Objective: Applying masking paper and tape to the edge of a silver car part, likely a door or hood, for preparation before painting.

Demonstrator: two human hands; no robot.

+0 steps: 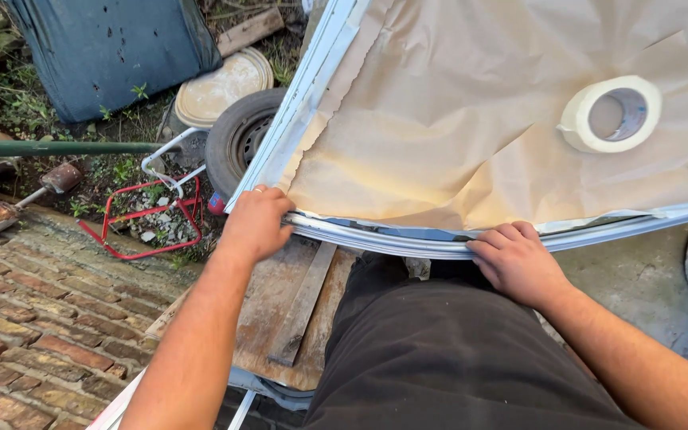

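Nearest the camera, dark trousers (447, 358) fill the lower middle of the view, above a worn wooden board (280, 306) with a narrow batten nailed along it. Both forearms reach forward from here. The left hand (255, 223) rests at the rounded corner of a pale curved panel edge (384, 237), its fingers (268, 193) curled over the rim and pressing on it; a ring shows on one finger. The right hand (517, 261) lies flat along the same edge further right, fingers (497, 237) close together and bent over the rim, holding nothing loose. Just beyond the hands, brown masking paper (455, 119) covers the panel, wrinkled and fastened along its border with pale tape. On the paper, toward the upper right, lies a roll of masking tape (611, 114), well apart from both hands. To the left, brick paving (33, 318) runs below a red wire frame (149, 219). Farther off lie a small tyre (240, 135), a round cream lid (220, 84) and a dark blue tarpaulin-like sheet (105, 48) among weeds.
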